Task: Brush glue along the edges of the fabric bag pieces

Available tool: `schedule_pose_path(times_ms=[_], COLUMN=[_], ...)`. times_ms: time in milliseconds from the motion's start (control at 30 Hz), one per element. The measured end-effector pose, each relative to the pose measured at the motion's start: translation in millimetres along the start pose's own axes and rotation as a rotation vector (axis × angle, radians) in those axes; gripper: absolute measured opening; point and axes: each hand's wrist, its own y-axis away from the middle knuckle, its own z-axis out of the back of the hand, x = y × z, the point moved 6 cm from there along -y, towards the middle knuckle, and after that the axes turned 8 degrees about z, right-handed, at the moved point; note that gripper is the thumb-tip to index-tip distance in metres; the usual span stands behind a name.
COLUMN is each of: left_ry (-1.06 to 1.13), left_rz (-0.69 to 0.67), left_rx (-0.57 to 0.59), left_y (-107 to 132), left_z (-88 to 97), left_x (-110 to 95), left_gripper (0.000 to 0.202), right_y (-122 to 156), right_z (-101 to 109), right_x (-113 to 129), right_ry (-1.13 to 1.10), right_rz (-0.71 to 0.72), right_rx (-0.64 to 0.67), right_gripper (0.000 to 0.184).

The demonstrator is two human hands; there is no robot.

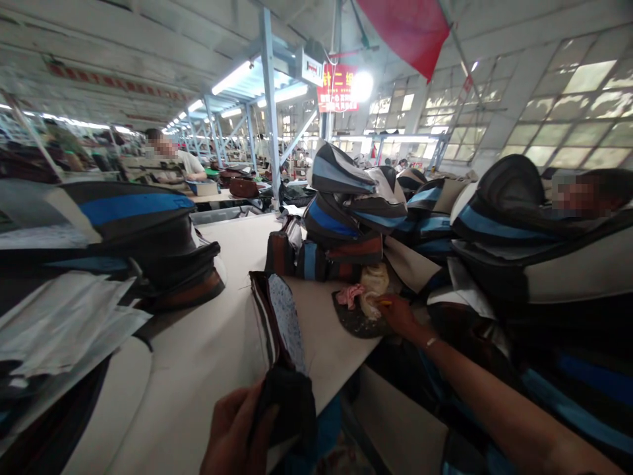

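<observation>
My left hand (236,430) is at the bottom centre, closed round the lower end of a stack of dark fabric pieces (277,326) with brown edges and a dotted grey lining, held upright over the table. My right arm stretches forward to the right. My right hand (401,318) rests at a small dark tray (355,321) on the table edge, fingers pinched on a small yellow object (385,303). A pink rag (349,294) and a cream lump (373,284) lie in that tray.
A long cream worktable (212,343) runs ahead. Piles of black, blue and white sewn covers stand at left (133,224), centre (346,211) and right (519,218). White sheets (64,323) lie at left. A person (175,161) sits far left, another (588,191) behind the right pile.
</observation>
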Motion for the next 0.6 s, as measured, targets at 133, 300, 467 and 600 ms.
schedule_pose_path(times_ms=[133,300,467,600], left_ry=[0.068,0.136,0.192,0.265], left_rz=[0.016,0.011,0.032,0.037], left_rx=[0.072,0.118,0.178,0.252], left_y=[-13,-25,-31,-34], left_z=[-0.8,-2.8,-6.2,-10.3], left_x=[-19,-48,-62,-70], left_gripper=[0.027,0.028,0.028,0.027], right_y=[15,11,14,9], right_z=[13,22,40,87], right_x=[7,-16,-4,57], right_ry=[-0.034,0.032,0.062,-0.02], right_rz=[-0.002,-0.297,-0.358,-0.18], right_rx=[-0.064,-0.177,-0.24,-0.299], right_gripper=[0.019,0.036,0.035,0.034])
